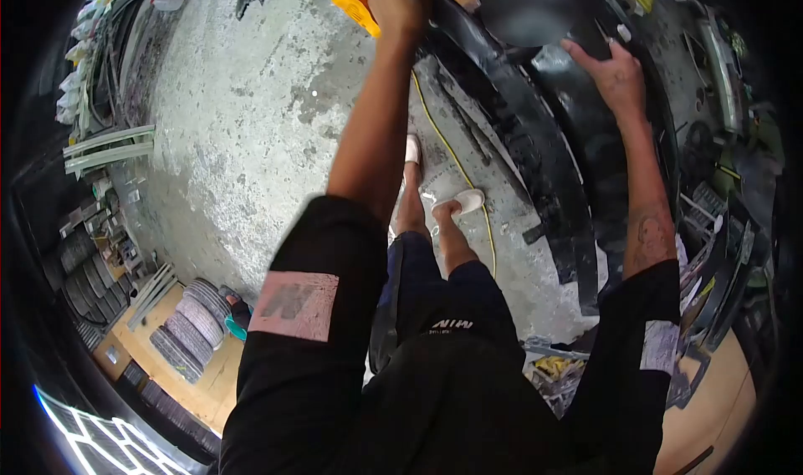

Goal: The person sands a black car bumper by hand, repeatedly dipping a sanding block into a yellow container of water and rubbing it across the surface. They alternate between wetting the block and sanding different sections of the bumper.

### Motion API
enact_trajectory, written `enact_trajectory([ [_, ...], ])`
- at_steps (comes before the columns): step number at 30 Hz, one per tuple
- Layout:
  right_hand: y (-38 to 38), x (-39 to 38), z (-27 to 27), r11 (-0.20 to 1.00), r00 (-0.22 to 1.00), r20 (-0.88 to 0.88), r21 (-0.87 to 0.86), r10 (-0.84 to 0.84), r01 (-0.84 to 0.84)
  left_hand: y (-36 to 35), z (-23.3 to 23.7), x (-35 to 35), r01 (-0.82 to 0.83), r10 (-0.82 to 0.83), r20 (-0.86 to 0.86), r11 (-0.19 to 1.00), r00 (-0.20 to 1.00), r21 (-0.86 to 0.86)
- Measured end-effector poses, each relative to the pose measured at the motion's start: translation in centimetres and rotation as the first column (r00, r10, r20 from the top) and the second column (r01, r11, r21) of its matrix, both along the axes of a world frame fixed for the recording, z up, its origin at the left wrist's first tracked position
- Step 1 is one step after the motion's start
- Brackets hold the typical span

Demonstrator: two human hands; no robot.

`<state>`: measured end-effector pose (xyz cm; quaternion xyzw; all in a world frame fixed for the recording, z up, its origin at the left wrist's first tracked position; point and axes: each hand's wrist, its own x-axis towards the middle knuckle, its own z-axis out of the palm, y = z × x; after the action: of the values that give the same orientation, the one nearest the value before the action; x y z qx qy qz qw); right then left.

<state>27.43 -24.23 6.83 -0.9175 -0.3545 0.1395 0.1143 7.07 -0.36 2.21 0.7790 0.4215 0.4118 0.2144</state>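
A large curved black glossy panel [577, 99] fills the upper right of the view. My right hand [615, 78] rests on it, thumb and a forefinger spread apart; its other fingers are hard to make out. My left hand [400, 5] reaches up to the top edge, beside an orange-yellow item [355, 2] and the panel's left end. Its fingers are largely cut off by the frame, so what they hold, if anything, cannot be seen. A dark round shape [525, 8] lies over the panel between the hands.
A yellow cable [452, 150] runs across the stained concrete floor [242, 99] past my feet. Stacked tires [188, 329] lie at the lower left, with pale strips [109, 149] above them. More dark parts [719, 283] crowd the right side.
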Motion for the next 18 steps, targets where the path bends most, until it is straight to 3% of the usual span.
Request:
enact_trajectory([
  [1, -0.6, -0.4, -0.3, 1.0, 1.0, -0.004, -0.01, -0.009, 0.009, -1.9, 2.5, -0.3, 0.022, -0.019, 0.025, 0.99, 1.0, -0.143],
  [2, -0.6, -0.7, -0.4, 1.0, 1.0, 0.017, 0.025, -0.005, 0.005, -3.5, 0.0, -1.5, 0.069, -0.069, -0.016, 0.997, 0.997, -0.025],
  [5, 0.0, -0.5, 0.0, 0.997, 0.999, 0.032, 0.082, 0.008, -0.011, -15.8, -4.0, -6.0, 0.253, -0.251, -0.046, 0.966, 0.967, 0.059],
  [7, -0.1, -0.7, 0.2, 0.998, 1.0, -0.016, 0.069, 0.002, -0.001, -15.1, -2.8, -6.9, 0.293, -0.301, -0.185, 0.954, 0.936, -0.07],
  [9, 0.2, -0.1, 0.0, 0.997, 0.999, -0.035, 0.077, 0.02, -0.017, -6.2, -2.1, -2.8, 0.169, -0.163, -0.151, 0.985, 0.975, 0.033],
  [11, -0.5, -0.5, -0.3, 0.997, 0.997, -0.069, 0.071, 0.015, -0.01, -1.8, 3.8, -0.5, 0.302, -0.167, 0.357, 0.88, 0.919, -0.367],
  [12, -0.5, -0.7, 0.0, 0.997, 0.999, -0.032, 0.078, 0.006, -0.003, -2.3, 3.8, -0.6, 0.196, -0.161, 0.175, 0.959, 0.971, -0.205],
  [13, 0.0, -0.7, 0.4, 0.996, 1.0, 0.011, 0.09, 0.006, -0.007, -4.2, 2.3, -1.2, 0.19, -0.156, 0.174, 0.961, 0.972, -0.201],
  [15, 0.1, -0.4, -0.4, 0.994, 0.999, 0.042, 0.108, 0.003, -0.007, -11.1, -3.3, -3.5, 0.112, -0.11, -0.039, 0.992, 0.993, 0.059],
  [17, -0.5, -0.7, -0.7, 0.994, 0.998, 0.059, 0.112, -0.007, 0.0, -17.6, -3.5, -6.3, 0.253, -0.258, -0.055, 0.965, 0.965, -0.073],
  [18, -0.5, -0.6, -0.4, 0.997, 1.0, 0.029, 0.078, -0.005, 0.003, -15.6, -3.4, -6.0, 0.263, -0.265, -0.101, 0.964, 0.959, -0.037],
])
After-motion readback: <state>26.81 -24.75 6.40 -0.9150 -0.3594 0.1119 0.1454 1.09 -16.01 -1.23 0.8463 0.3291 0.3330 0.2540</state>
